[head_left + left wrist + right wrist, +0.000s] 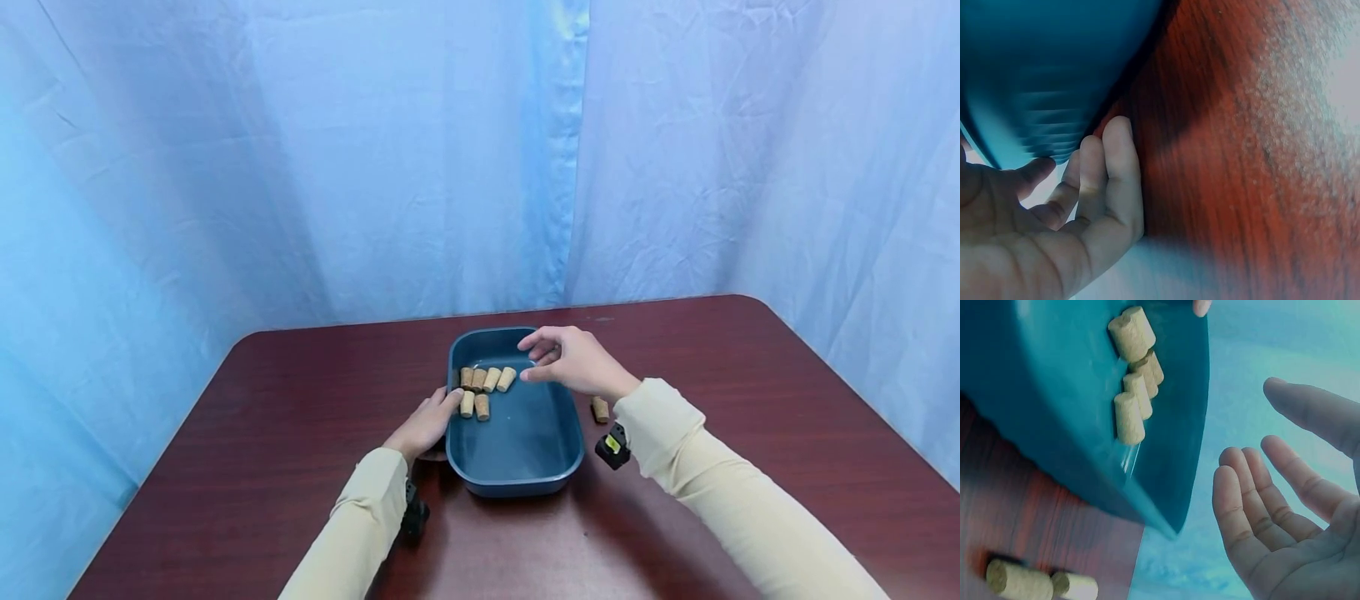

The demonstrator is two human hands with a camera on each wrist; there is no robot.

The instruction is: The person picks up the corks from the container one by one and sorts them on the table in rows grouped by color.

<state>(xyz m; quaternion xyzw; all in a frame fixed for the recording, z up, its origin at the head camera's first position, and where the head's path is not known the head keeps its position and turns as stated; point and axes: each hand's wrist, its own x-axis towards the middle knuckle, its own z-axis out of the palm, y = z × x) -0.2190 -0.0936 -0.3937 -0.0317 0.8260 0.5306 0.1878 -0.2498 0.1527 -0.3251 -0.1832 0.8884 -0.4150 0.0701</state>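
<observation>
- Left hand (423, 423) pinches the left rim of the blue tray (517, 450).
- Right hand (576, 362) hovers above, fingers spread.
- Six corks (491, 380) lie inside; two on the worktop (300, 433).
- Yellow label (612, 443): too small to read.

6 tan tapered cork stoppers (482, 406) lay inside the blue rounded-rectangular tray (517, 446), left of its middle: 4 behind, 2 in front. 2 outer stoppers (1030, 584) lay right of it on the red-brown wood-grained table (322, 400). Pale-blue fabric curtains (450, 167) hung behind.
</observation>
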